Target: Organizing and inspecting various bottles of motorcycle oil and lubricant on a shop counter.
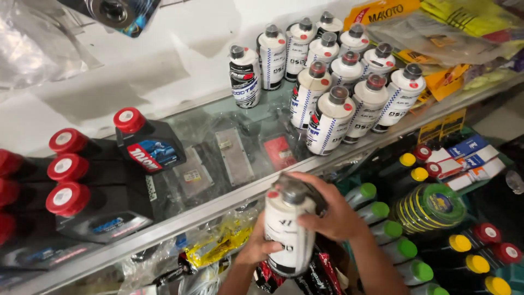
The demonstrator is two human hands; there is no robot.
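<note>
The glass shelf [218, 188] carries white bottles [338, 82] at two o'clock, black bottles with red caps [93, 186] at nine o'clock, and one white bottle [245, 76] standing apart.

A bottle [288, 226] sat between the left hand [259, 248] and right hand [330, 210]. Beyond them, on the glass shelf [218, 199], clustered bottles [341, 87] stood right and capped jugs [103, 180] left.

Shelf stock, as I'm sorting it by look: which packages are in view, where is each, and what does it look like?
White bottle: held by left hand and right hand, grey cap.
White bottles: clustered on glass shelf, grey caps, red dots.
Black bottles: shelf left, red caps.
Grey bottles: below right, green caps.
Yellow packets: top right.
</note>
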